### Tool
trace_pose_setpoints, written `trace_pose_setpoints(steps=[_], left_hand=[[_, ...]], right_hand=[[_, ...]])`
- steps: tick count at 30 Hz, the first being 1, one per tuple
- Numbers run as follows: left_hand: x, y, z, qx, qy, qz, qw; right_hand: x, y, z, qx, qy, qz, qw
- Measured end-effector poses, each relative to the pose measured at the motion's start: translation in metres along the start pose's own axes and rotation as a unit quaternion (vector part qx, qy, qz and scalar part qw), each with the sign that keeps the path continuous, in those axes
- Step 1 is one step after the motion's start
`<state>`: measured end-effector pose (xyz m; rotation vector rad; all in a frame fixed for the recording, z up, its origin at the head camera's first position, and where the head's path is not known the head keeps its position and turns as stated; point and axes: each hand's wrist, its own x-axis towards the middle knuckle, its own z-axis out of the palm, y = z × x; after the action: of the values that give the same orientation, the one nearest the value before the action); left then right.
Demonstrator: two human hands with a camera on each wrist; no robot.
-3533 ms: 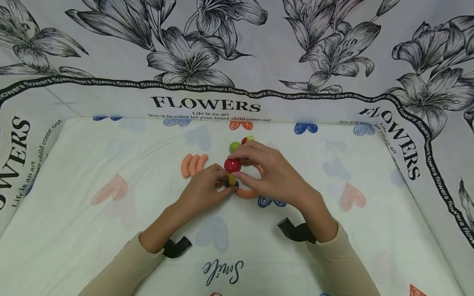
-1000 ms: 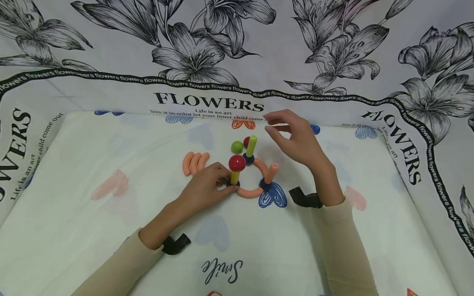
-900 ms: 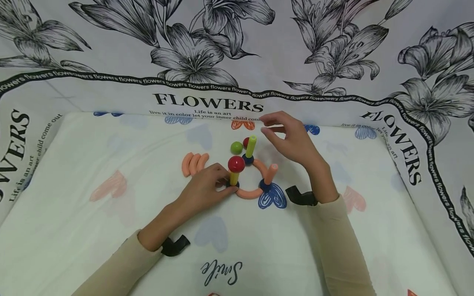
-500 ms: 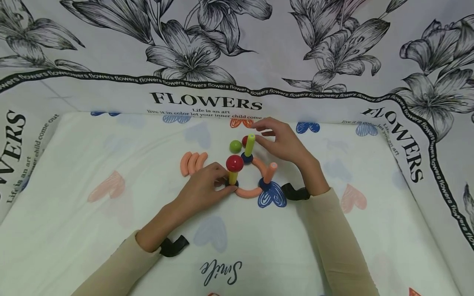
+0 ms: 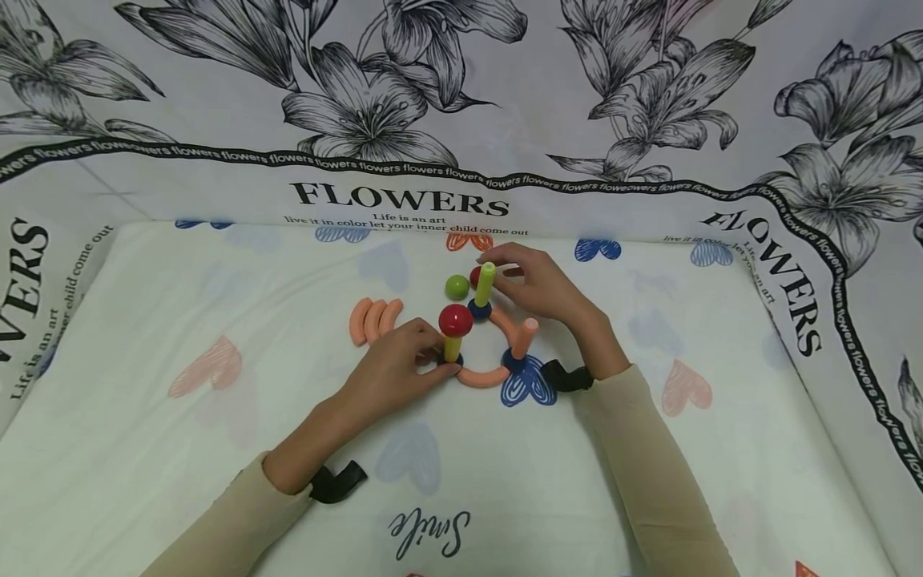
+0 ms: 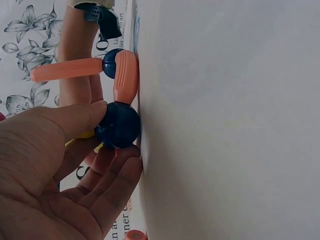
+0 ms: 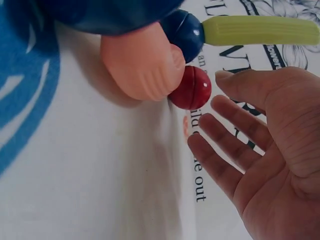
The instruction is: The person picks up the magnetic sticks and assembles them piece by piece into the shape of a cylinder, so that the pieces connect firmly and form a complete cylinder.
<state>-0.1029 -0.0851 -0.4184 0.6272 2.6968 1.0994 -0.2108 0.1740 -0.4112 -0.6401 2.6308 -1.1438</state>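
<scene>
With its fingers and thumb, my left hand (image 5: 392,365) pinches a dark blue ball connector (image 6: 120,126) at the ring's near left corner. From that connector rises a yellow stick (image 5: 452,349) topped by a red ball (image 5: 456,320). Curved orange pieces (image 5: 483,377) link it to other blue connectors, one bearing an upright orange stick (image 5: 525,340), another a lime green stick (image 5: 485,284). My right hand (image 5: 544,280) reaches behind the green stick, its fingers spread and apart from a loose red ball (image 7: 192,87), which the stick partly hides in the head view.
Beside the loose red ball lies a green ball (image 5: 457,287). Several curved orange pieces (image 5: 375,320) lie in a row on the left, beyond my left hand. A white cloth (image 5: 288,272) printed with hearts covers the surface.
Earlier my right hand was at the red ball atop the yellow stick; it then drew away right and has since come down and left toward the loose red ball. My left hand keeps its pinch.
</scene>
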Motion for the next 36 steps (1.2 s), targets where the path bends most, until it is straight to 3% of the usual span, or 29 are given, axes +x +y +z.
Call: trace_pose_setpoints(steps=[14,36], left_hand=[[0.0001,-0.0008,0.0018,-0.008,-0.004,-0.001,1.0000],[-0.0003,-0.0001,0.0006,-0.007,-0.001,-0.001,1.0000]], right_hand=[[0.0001,0.0038,0.0020,-0.016,-0.018,-0.015,1.000],[-0.0031,0.0006,0.0006,-0.017,-0.019,0.023,0.999]])
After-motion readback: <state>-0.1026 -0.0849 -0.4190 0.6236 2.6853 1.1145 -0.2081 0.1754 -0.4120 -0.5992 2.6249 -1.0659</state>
